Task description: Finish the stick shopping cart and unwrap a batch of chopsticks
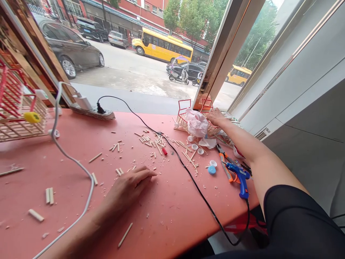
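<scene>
- The right hand is resting at the far right of the table, beside the window frame, with its fingers partly curled — whether they are gripping anything, I cannot tell.
- Just by those fingers, a small pale-wood slatted basket with a red frame on top is sitting near the table's back edge, partly hidden by the hand.
- A similar slatted wooden piece with a red upright frame is standing to its left, and a crumpled pale-pink plastic bag is covering part of both.
- The left hand is lying palm down on the salmon-pink tabletop, its fingers loosely extended and close together, with nothing showing in its grasp.
- Short pale wooden sticks are lying scattered beyond it, with a small red piece among them.
- White round plastic caps and a blue round cap are lying nearer the right arm.
- A blue glue gun is resting beside orange-and-grey-handled pliers — both below the right forearm.
- A thin black cable is running across the table between the two hands.
</scene>
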Action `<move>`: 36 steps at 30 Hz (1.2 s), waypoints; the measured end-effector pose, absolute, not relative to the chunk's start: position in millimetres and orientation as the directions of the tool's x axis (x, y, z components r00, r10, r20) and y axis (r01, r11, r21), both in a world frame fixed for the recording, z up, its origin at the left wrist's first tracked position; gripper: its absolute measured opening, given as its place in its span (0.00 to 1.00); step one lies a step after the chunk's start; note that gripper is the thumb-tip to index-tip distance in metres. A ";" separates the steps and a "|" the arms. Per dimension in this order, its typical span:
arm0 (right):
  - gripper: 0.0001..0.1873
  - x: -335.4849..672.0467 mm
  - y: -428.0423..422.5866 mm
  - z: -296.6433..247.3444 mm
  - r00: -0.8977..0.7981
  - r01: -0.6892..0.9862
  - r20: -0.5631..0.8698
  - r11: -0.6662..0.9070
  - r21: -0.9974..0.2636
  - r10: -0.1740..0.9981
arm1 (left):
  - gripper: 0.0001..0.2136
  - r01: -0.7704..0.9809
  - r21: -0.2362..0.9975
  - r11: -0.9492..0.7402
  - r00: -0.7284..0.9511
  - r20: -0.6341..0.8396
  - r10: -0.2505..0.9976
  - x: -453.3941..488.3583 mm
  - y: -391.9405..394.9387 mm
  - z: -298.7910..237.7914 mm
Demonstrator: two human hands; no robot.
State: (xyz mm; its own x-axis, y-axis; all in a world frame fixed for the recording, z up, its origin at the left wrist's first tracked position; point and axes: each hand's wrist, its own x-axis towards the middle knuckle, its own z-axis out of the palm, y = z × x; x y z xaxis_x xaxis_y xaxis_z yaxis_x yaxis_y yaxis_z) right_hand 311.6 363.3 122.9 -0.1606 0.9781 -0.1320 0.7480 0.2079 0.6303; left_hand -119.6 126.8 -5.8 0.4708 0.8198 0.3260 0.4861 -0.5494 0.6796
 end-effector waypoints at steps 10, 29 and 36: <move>0.21 307.3 361.0 158.2 -0.018 0.759 -0.112 0.086 0.645 0.994 | 0.19 0.467 0.706 -0.531 0.462 0.317 0.828 -118.9 126.8 -4.4; 0.15 191.5 221.7 200.5 -0.432 0.663 -0.115 0.228 -0.713 0.895 | 0.15 0.271 0.853 -0.445 0.261 0.380 0.887 -115.0 127.7 14.5; 0.27 111.8 165.0 104.6 -0.612 0.070 -0.102 -0.074 -0.995 0.784 | 0.28 -0.127 0.978 -0.168 0.249 0.195 0.949 -109.2 131.3 24.9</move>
State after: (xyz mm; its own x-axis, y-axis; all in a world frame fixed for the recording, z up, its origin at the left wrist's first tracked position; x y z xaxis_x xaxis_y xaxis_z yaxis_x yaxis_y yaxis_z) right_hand 111.8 165.0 104.6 -0.6121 0.7842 -0.1016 0.0701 -0.0741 -0.9948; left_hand -109.2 131.3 24.9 0.2486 0.9488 0.1951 -0.1266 -0.1679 0.9776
